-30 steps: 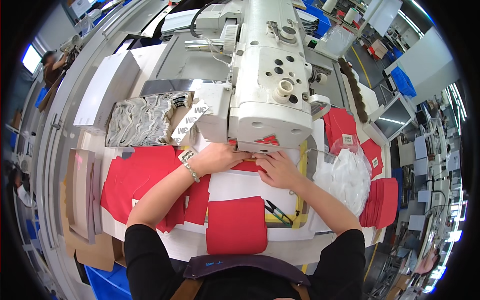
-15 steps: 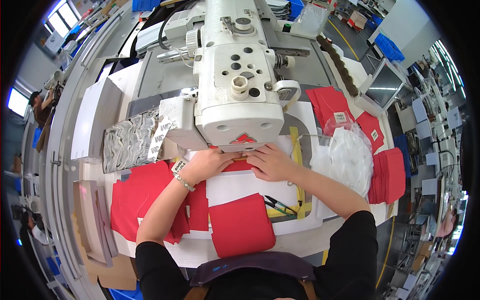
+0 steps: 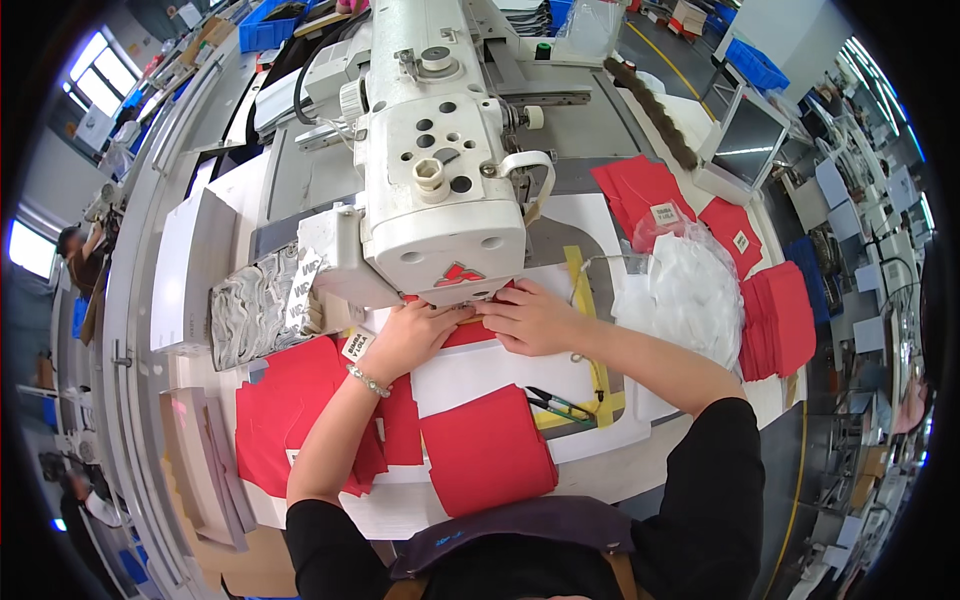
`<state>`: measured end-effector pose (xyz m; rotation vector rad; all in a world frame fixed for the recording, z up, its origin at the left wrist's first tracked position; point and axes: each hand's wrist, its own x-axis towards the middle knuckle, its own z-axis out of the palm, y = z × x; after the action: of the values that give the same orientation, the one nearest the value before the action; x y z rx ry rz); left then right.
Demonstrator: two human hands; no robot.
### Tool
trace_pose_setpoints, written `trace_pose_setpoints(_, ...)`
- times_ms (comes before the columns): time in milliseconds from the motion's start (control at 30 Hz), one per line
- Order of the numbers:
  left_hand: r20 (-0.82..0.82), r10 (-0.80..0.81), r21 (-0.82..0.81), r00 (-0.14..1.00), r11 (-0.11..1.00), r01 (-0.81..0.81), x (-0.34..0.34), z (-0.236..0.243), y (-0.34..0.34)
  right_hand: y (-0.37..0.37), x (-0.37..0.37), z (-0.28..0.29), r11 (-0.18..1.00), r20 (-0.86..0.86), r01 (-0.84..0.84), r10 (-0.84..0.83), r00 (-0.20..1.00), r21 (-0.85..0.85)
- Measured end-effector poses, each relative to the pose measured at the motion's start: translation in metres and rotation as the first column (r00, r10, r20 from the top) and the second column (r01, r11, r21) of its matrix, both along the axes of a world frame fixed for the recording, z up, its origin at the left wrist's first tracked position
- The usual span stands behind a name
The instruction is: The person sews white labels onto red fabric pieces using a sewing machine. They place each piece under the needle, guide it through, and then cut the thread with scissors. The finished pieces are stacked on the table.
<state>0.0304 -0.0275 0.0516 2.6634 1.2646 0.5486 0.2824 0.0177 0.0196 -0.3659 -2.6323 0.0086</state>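
Observation:
A large white industrial sewing machine (image 3: 440, 215) stands in front of me, its head above both my hands. Under the front of that head lies a red fabric piece (image 3: 470, 333), mostly covered by the machine and my fingers. My left hand (image 3: 408, 338) holds its left side with fingers bent together, a beaded bracelet on the wrist. From the right, my right hand (image 3: 532, 318) holds the same piece near its right end. The machine hides some fingertips and the needle. A stack of red fabric pieces (image 3: 488, 450) rests on the table close to my body.
Black-and-green thread snips (image 3: 560, 405) lie beside yellow tape at right. More red pieces (image 3: 300, 410) spread out at left, near a box of folded white strips (image 3: 255, 308). At right are a plastic bag of white pieces (image 3: 685, 305), red stacks (image 3: 775, 320) and a small screen (image 3: 745, 140).
The whole view has turned and shifted slightly, so the machine appears further left. Both hands stay together at the red fabric piece beneath the machine head.

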Motion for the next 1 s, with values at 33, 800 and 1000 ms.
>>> trace_pose_setpoints(33,-0.020,0.016,-0.047,1.000,0.999,-0.017,-0.001,-0.001,0.002,0.000,0.002,0.000,1.000,0.008,-0.003,0.003,1.000,0.013)
trace_pose_setpoints(800,0.029,0.100,-0.069,0.995,0.993,-0.098,-0.012,-0.024,0.014,0.014,0.003,-0.001,0.995,-0.038,-0.069,0.073,0.997,0.078)
trace_pose_setpoints(1000,-0.187,0.121,-0.013,0.975,0.992,-0.126,-0.012,-0.014,0.003,0.011,0.005,0.004,1.000,-0.110,0.008,-0.006,0.994,0.014)
